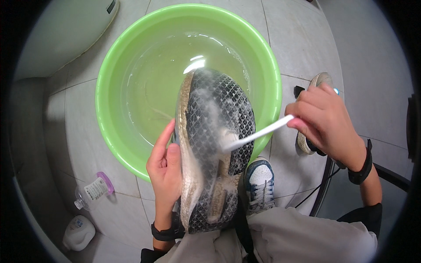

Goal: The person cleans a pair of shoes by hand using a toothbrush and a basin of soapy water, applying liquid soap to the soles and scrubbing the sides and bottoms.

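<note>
My left hand (166, 167) grips a shoe (204, 108) by its side, with the sole turned up towards me. The sole has black patterned tread and a dirty beige midsole, and whitish foam is smeared along its middle. In my right hand (324, 121) is the handle of a white brush (260, 133). Its head rests on the middle of the sole, bristles hidden against the tread. Beneath the toe end of the shoe stands a light green plastic basin (110, 138) holding cloudy water.
On the tiled floor at left lie a clear bottle (88, 194) with a purple base and a white jug (79, 233). Another shoe (306, 141) is partly behind my right hand. My own blue-and-white sneaker (261, 180) stands beside the basin. A white rounded fixture (62, 33) is at upper left.
</note>
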The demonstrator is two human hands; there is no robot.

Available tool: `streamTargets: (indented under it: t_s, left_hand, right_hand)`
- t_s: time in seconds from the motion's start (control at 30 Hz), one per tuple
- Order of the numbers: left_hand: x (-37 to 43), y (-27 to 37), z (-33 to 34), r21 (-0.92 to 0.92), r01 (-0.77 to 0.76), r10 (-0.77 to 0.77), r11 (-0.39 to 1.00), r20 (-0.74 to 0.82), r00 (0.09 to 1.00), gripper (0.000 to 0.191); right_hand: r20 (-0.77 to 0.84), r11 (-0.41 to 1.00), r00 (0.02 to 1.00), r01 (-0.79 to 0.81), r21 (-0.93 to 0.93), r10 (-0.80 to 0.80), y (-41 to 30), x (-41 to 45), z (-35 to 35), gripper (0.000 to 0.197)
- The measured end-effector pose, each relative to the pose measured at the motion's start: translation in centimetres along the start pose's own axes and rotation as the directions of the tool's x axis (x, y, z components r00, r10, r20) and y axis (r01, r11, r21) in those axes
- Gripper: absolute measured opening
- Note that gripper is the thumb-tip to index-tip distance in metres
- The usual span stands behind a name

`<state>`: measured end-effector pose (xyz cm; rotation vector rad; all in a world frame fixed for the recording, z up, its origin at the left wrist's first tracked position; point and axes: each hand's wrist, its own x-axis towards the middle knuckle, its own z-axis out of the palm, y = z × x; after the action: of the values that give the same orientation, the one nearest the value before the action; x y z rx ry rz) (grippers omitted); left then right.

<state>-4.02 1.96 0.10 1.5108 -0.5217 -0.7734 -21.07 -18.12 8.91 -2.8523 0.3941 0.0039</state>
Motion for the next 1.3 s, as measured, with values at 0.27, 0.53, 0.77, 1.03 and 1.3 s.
streamTargets:
  t_s: [0.27, 0.53, 0.77, 1.03, 1.3]
  left_hand:
    - [0.0, 0.2, 0.2, 0.035, -0.029, 0.027, 0.999, 0.06, 0.998, 0.035]
    - [0.1, 0.1, 0.2, -0.003, -0.012, 0.012, 1.0, 0.064, 0.998, 0.036]
    - [0.1, 0.2, 0.2, -0.005, 0.021, -0.02, 1.0, 0.055, 0.998, 0.037]
    - [0.3, 0.1, 0.4, 0.034, -0.005, 0.004, 0.999, 0.032, 0.999, 0.037]
    - [0.0, -0.1, 0.2, 0.012, -0.003, 0.003, 1.0, 0.032, 0.999, 0.036]
  right_hand:
    - [-0.036, 0.932, 0.972, -0.212, 0.293, 0.232, 1.8, -0.5, 1.0, 0.014]
    - [-0.006, 0.945, 0.99, -0.135, 0.297, 0.144, 0.9, -1.3, 3.0, 0.016]
    - [0.053, 0.863, 0.971, -0.232, 0.449, 0.234, 0.1, -2.7, 3.3, 0.016]
    - [0.115, 0.842, 0.923, -0.381, 0.382, 0.366, 1.0, -3.2, 3.2, 0.008]
    - [0.259, 0.676, 0.934, -0.357, 0.644, 0.247, 0.4, -3.7, 5.3, 0.013]
